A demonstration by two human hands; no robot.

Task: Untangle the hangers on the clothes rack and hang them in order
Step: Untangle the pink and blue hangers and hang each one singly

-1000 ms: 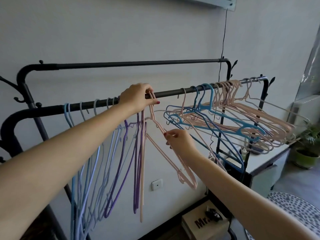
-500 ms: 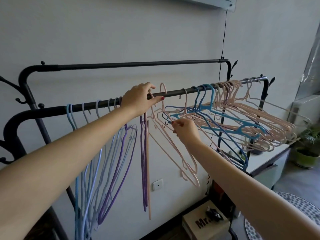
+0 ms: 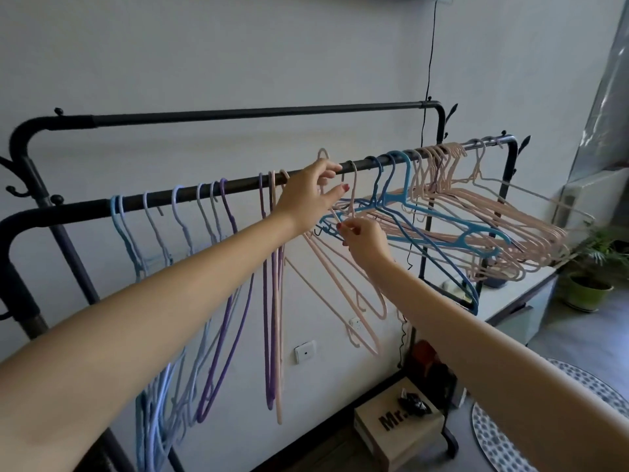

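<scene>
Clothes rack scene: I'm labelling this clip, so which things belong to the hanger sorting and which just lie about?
Part of the job:
- front rail
- pink hanger, in both hands
- tangled pink and blue hangers
- sorted blue and purple hangers

Lying about:
- "Mr." box
- potted plant
- patterned rug

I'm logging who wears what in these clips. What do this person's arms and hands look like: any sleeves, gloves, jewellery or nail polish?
Both forearms are bare, with no sleeve in view. The left hand and right hand wear no gloves. The fingernails that show carry red polish. No ring, watch or bracelet shows.
</scene>
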